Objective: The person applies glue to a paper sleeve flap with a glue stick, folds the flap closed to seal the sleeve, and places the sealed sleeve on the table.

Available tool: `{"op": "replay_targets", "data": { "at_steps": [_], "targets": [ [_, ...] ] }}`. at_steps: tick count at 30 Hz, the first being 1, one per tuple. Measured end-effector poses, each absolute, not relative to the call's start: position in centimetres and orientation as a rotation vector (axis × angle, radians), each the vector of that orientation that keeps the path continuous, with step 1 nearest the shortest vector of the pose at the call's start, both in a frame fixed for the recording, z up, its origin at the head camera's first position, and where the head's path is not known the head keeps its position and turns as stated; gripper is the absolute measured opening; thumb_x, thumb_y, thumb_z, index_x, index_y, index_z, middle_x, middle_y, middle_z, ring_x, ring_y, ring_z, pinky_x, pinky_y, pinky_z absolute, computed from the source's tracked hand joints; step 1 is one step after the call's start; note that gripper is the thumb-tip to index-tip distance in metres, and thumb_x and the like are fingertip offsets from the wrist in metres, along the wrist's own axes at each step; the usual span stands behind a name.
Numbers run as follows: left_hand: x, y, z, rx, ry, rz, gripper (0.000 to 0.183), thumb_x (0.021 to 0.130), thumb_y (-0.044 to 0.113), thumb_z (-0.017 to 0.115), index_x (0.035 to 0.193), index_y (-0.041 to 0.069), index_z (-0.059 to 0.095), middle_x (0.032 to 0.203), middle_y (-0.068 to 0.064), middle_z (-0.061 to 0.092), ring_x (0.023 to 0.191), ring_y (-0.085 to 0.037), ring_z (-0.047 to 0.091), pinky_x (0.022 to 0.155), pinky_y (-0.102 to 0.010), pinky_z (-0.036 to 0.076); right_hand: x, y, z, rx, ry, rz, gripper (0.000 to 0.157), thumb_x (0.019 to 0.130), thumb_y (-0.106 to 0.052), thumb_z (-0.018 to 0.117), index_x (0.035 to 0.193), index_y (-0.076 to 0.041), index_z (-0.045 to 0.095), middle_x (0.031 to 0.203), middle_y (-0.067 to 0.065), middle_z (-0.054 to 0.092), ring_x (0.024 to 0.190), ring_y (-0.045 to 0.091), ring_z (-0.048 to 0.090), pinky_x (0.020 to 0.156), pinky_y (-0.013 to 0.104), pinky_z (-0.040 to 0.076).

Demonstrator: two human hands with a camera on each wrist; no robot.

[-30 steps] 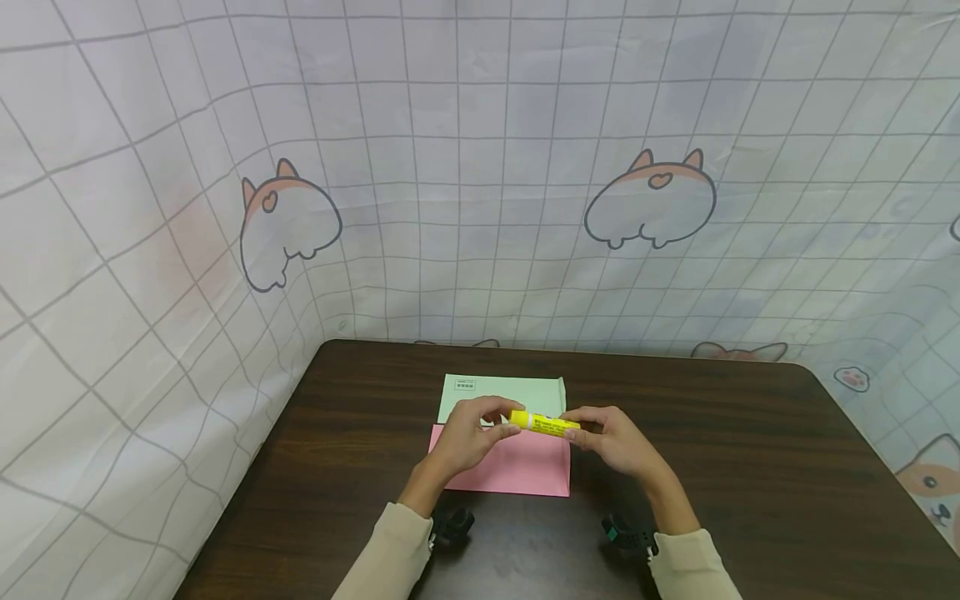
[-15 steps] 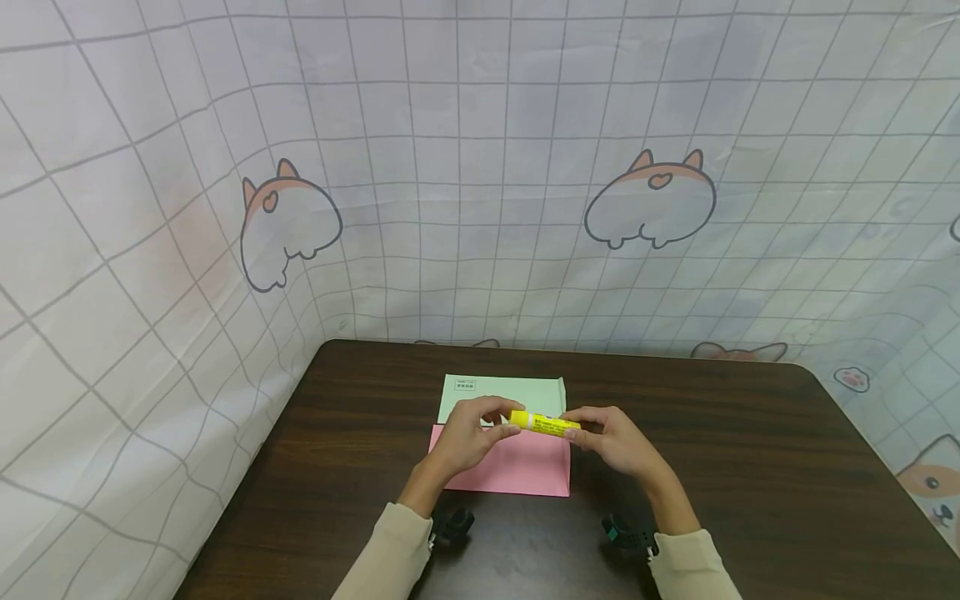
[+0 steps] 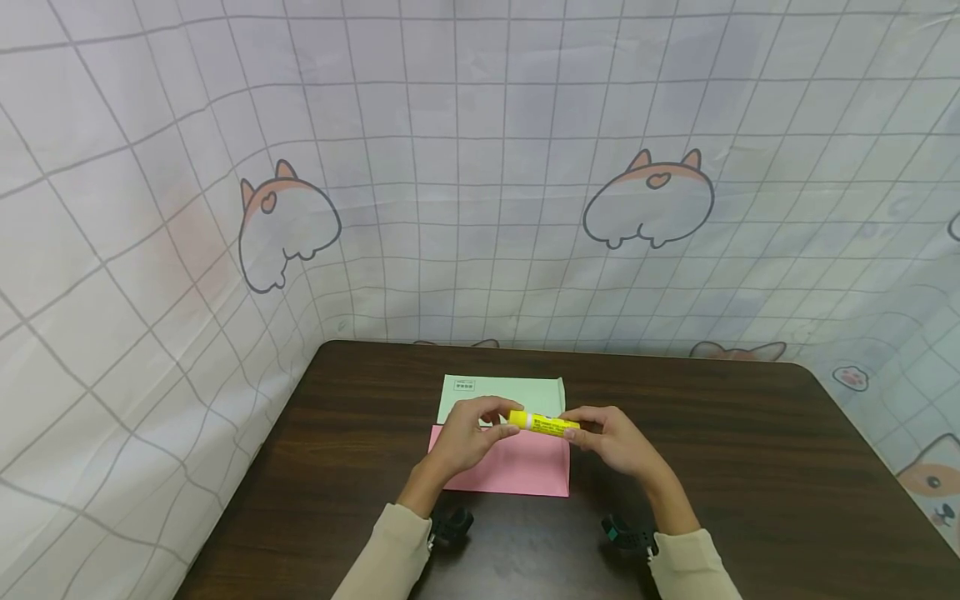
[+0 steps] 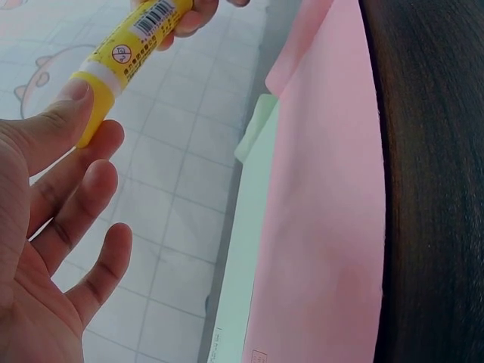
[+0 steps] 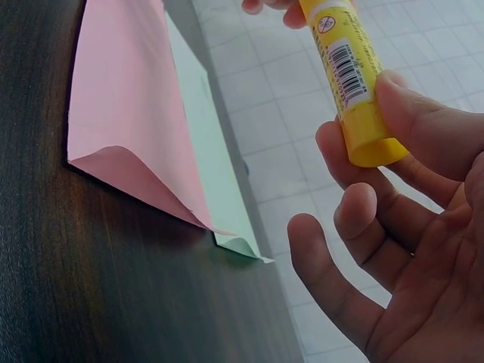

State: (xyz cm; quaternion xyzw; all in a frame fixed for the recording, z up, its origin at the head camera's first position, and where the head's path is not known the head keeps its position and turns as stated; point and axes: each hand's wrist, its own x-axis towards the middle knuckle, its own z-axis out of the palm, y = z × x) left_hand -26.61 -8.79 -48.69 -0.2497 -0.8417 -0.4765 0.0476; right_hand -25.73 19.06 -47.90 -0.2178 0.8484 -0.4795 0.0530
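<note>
A yellow glue stick [image 3: 546, 424] is held level above the envelopes, between both hands. My left hand [image 3: 471, 433] pinches its capped end with thumb and forefinger; in the left wrist view the cap [image 4: 96, 106] sits against a white collar. The other end is gripped by my right hand [image 3: 611, 437], and the right wrist view shows the thumb and fingers on the yellow base [image 5: 370, 140]. Below lies a pink envelope [image 3: 517, 467], its right-end flap slightly raised. It overlaps the near side of a light green envelope [image 3: 517, 389] with a small printed box.
The dark wooden table [image 3: 712, 433] reaches out on both sides of the envelopes. A white grid-patterned curtain [image 3: 480, 208] with corgi drawings hangs behind and along the sides. Black wrist cameras sit low over the table.
</note>
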Motion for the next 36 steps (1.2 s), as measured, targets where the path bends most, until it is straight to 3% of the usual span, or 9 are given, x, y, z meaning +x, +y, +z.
{"op": "replay_targets", "data": {
  "at_steps": [36],
  "targets": [
    [-26.43,-8.71,-48.55,-0.742,-2.571,-1.499,0.03,0.089,0.017,0.08,0.119,0.021,0.076,0.104,0.007,0.075,0.087,-0.014,0.061,0.077,-0.027,0.053,-25.64,19.23,-47.83,-0.664,2.559,-1.481,0.028,0.097,-0.017,0.069,0.123,-0.004,0.072,0.093,0.008,0.067,0.077,0.019,0.057,0.067,0.034,0.054]
  ]
}}
